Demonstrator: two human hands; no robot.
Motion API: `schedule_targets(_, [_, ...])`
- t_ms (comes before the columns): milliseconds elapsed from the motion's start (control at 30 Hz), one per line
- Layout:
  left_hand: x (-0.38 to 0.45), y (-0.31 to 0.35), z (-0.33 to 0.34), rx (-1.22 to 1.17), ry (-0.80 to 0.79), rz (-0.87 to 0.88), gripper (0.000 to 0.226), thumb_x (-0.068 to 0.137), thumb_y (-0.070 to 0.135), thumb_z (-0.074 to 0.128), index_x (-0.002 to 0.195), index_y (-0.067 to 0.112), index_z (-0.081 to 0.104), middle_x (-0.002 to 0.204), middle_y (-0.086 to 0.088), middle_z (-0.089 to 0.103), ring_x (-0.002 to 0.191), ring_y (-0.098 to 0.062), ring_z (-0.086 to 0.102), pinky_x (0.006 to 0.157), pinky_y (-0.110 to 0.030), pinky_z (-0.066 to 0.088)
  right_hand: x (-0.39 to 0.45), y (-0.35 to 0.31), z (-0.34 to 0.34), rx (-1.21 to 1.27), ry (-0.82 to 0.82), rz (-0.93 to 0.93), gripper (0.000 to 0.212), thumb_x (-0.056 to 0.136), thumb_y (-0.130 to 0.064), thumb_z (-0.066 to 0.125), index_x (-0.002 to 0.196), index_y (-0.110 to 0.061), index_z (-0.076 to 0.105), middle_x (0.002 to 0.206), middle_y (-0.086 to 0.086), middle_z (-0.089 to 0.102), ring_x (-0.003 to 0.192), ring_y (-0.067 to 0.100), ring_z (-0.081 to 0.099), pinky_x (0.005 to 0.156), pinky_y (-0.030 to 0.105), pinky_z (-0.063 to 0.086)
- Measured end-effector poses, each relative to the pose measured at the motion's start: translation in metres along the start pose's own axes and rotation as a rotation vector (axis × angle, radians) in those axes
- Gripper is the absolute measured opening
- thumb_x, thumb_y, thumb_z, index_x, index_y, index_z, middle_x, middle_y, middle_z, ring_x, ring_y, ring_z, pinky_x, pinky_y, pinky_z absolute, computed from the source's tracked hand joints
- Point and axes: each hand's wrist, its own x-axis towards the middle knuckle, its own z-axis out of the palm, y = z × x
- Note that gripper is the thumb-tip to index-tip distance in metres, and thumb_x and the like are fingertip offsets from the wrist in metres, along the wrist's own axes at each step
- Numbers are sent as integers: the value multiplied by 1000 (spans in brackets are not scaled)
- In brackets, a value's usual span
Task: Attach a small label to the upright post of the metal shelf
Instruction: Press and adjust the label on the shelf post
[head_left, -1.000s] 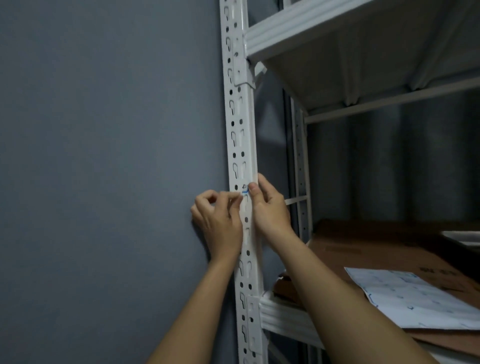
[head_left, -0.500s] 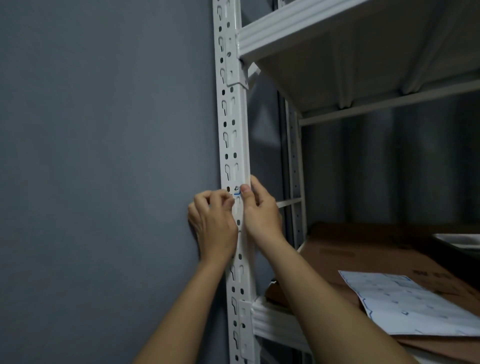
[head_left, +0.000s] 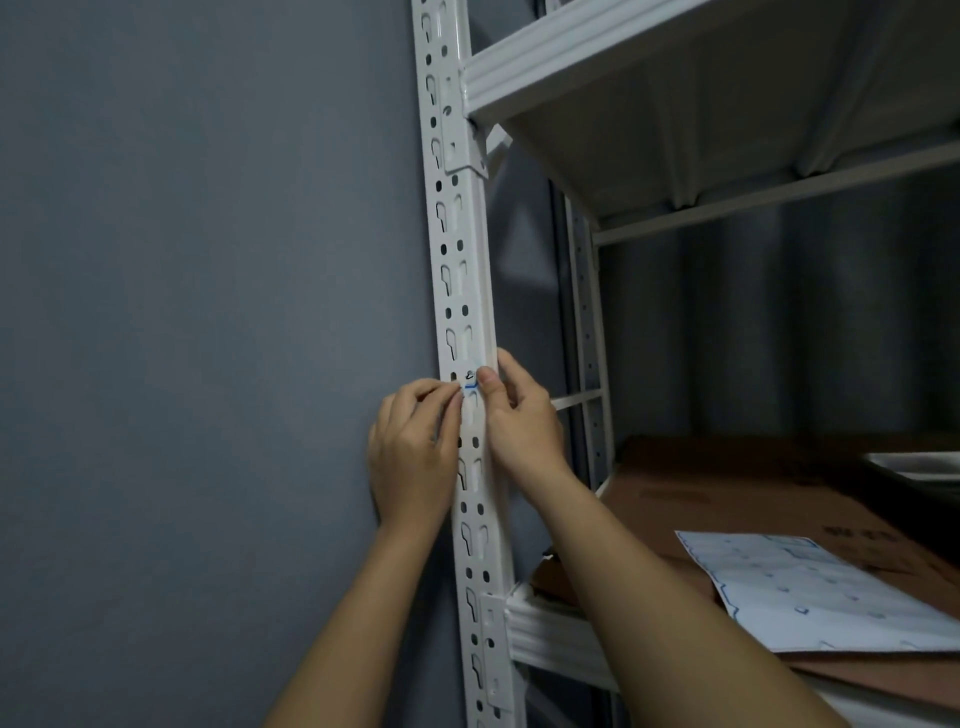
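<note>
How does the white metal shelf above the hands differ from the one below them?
The upper white metal shelf shows its bare underside; the lower white metal shelf carries brown cardboard and a white printed sheet. The upper meets the perforated white post above the hands, the lower below. Both are ribbed-edged.

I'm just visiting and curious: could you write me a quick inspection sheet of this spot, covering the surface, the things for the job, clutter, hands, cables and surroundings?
Surface: white perforated upright post of a metal shelf; both hands work at its front.
Job's things: small label with a blue line, lying against the post between the fingertips.
Clutter: flat cardboard on the lower shelf, a printed sheet lying on it.
Hands: left hand pinches the label's left edge; right hand has its thumb on the label's right side.
Cables: nothing seen.
Surroundings: grey wall to the left; upper shelf overhead.
</note>
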Motion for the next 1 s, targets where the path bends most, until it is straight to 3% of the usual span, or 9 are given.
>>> schedule_targets(100, [0, -1, -2, 76, -2, 73, 24, 89, 30, 54, 97, 16, 72, 97, 3, 65, 85, -13, 53, 71, -26, 40, 1, 1, -1, -3, 2, 0, 56, 80, -69, 41, 129, -44, 49, 112, -13, 67, 107, 13, 62, 97, 44, 48])
schedule_targets(267, [9, -3, -5, 240, -14, 255, 15, 88, 22, 58, 85, 12, 69, 84, -1, 63, 72, -19, 55, 60, -30, 40, 2, 1, -4, -15, 10, -3, 40, 93, -53, 46, 131, -41, 50, 116, -10, 67, 109, 14, 61, 99, 43, 47])
schedule_targets(333, [12, -1, -4, 195, -41, 178, 14, 88, 23, 58, 82, 13, 66, 83, 0, 61, 71, -17, 53, 60, -31, 41, 2, 0, -3, -23, 8, -10, 39, 93, -53, 45, 130, -42, 51, 112, -11, 68, 106, 14, 62, 97, 43, 48])
schedule_targets(467, [10, 5, -6, -206, -66, -220, 9, 88, 20, 63, 89, 17, 71, 89, 11, 58, 79, -5, 56, 69, -34, 49, 0, -3, -4, -42, 8, -9, 37, 94, -51, 45, 128, -42, 52, 109, -13, 69, 106, 15, 63, 96, 43, 48])
schedule_targets(667, [11, 7, -9, -26, -94, -50, 18, 87, 28, 59, 92, 17, 72, 89, 5, 62, 79, -17, 61, 65, -37, 50, -3, -5, -5, -35, 5, 8, 40, 95, -49, 46, 134, -40, 48, 118, -11, 66, 112, 12, 59, 100, 41, 46])
schedule_targets(767, [16, 10, -7, -54, -86, -166, 9, 88, 22, 63, 88, 17, 70, 86, 8, 60, 75, -15, 58, 64, -33, 46, -2, -5, -4, -35, 8, 8, 41, 95, -50, 46, 134, -41, 47, 119, -10, 66, 111, 13, 60, 100, 42, 46])
schedule_targets(900, [16, 7, -9, -279, -108, -295, 8, 86, 16, 66, 87, 20, 73, 83, 16, 57, 76, 3, 56, 64, -11, 40, -3, -7, -4, -38, 14, 5, 42, 94, -51, 45, 135, -39, 48, 120, -9, 66, 113, 14, 60, 100, 42, 46])
schedule_targets(1000, [14, 8, -13, -169, -138, -197, 9, 87, 21, 66, 91, 20, 73, 85, 14, 58, 75, -2, 57, 65, -21, 44, -5, -9, -5, -49, 18, 20, 42, 96, -49, 45, 137, -38, 47, 124, -9, 64, 117, 15, 57, 102, 40, 44])
